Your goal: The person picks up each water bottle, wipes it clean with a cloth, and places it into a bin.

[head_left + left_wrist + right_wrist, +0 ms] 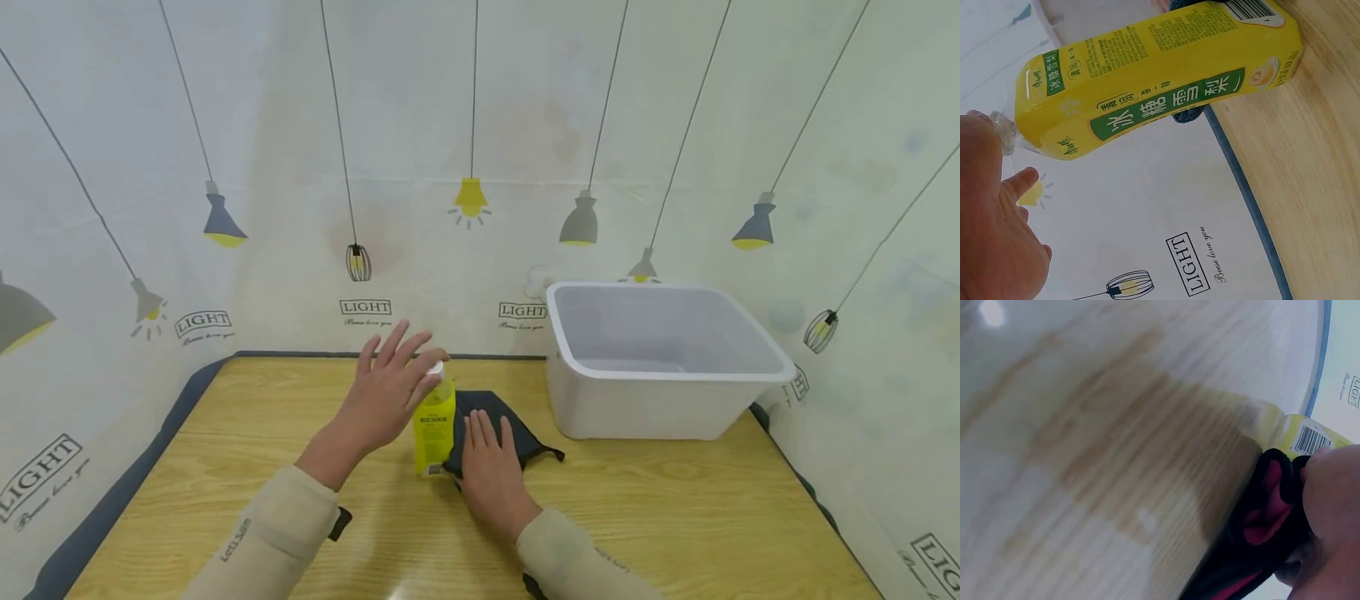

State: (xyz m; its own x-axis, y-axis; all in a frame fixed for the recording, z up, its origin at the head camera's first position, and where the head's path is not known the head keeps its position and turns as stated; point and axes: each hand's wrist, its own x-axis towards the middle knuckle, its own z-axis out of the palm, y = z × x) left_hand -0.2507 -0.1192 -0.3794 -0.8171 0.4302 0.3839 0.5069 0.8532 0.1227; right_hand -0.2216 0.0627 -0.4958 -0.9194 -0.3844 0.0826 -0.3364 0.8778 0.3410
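Right hand (491,471) flat, fingers straight, on dark cloth (517,433); left hand (390,392) spread, touching yellow bottle (434,421).

The head cam is looking forward and down from above the near edge of the table (675,508), taking in everything out to the bottle (434,421). The left wrist cam is sitting rolled sideways, really close to that bottle (1154,87). The right wrist cam is hugging the tabletop (1097,444), catching the bottle's (1310,434) base, so all three are sharing the bottle.
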